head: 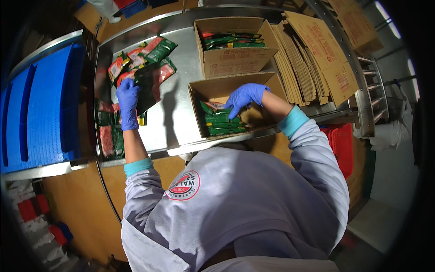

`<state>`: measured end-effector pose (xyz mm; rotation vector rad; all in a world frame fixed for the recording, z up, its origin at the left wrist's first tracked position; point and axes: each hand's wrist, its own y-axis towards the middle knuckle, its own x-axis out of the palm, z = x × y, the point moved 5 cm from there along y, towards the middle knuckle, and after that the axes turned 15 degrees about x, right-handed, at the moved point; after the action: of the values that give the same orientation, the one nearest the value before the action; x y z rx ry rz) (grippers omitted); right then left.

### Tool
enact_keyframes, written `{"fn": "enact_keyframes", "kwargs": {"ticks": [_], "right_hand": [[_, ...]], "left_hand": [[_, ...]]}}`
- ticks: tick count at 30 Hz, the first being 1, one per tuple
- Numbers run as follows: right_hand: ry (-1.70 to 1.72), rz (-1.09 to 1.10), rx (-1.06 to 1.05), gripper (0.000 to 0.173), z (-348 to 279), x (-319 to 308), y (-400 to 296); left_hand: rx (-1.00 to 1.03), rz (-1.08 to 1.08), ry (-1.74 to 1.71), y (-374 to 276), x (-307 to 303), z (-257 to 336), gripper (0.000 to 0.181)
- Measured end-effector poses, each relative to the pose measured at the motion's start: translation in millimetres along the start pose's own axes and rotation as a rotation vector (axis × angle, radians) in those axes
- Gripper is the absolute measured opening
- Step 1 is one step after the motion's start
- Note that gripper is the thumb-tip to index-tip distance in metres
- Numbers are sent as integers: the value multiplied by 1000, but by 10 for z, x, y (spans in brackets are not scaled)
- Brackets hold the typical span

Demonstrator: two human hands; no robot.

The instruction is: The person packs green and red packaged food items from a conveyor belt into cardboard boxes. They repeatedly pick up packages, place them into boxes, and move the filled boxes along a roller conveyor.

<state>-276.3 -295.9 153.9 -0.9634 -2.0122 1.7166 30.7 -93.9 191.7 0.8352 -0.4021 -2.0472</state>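
My left hand, in a blue-purple glove, is closed on the edge of a flat sealed packet with a dark face and a reddish strip. It holds the packet tilted above the left part of the steel table. Beyond it lies a loose heap of green and red food packets. My right hand, gloved alike, reaches into the near open cardboard box, its fingers spread. Green packets stand in a row under its fingertips; whether they touch is unclear.
Behind the near box is a second open carton with packets inside. Flattened cartons lean at the right. More packets lie along the left table edge, beside a blue conveyor belt. A red basket is low at the right.
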Motion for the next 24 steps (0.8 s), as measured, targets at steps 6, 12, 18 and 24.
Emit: {"fn": "enact_keyframes", "kwargs": {"ticks": [6,12,18,24], "right_hand": [[168,18,-83,46,148,-79,244],[417,-121,-194,49,310,-116,244],[659,127,-329,45,399,-138,149],[712,317,-596,27,353,-72,414]], "left_hand": [[285,-94,-340,309,219,2309,30],[208,-395,-488,286,1085,2605,63],[284,-695,-14,-295,1428,1823,45],[143,-186,-6,-248,573,1584,29]]}}
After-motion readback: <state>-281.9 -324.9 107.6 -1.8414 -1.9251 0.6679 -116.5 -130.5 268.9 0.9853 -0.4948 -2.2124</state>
